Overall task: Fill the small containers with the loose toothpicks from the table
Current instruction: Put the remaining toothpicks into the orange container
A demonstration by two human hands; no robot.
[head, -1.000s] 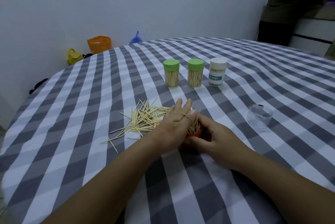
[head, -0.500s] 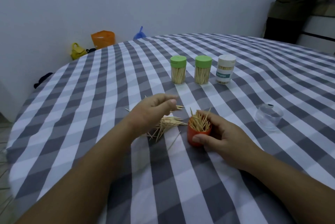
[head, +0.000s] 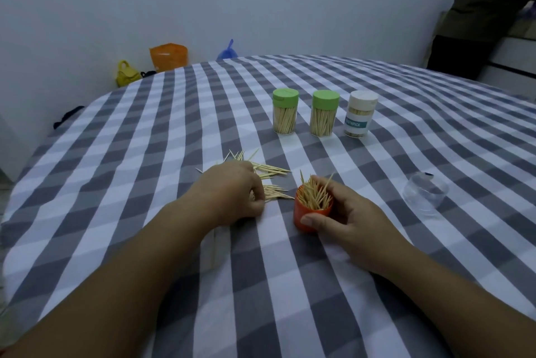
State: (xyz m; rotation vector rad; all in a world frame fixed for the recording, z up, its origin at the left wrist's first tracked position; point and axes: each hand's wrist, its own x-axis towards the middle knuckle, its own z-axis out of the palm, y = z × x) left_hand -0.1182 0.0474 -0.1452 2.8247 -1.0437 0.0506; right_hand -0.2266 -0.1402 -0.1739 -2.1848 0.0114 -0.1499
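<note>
Head view: toothpick gathering at the grey-and-white checked worktop (head: 377, 285).

The right hand (head: 345, 221) curls its grip round the small orange plastic container (head: 304, 217), bristling with picks. The left hand (head: 232, 195) is bunched on the loose wooden toothpicks (head: 272, 170) just beside it; whether it has any pinched, I cannot tell. Crooked picks already in the container could block the next bunch and scatter it.
</note>
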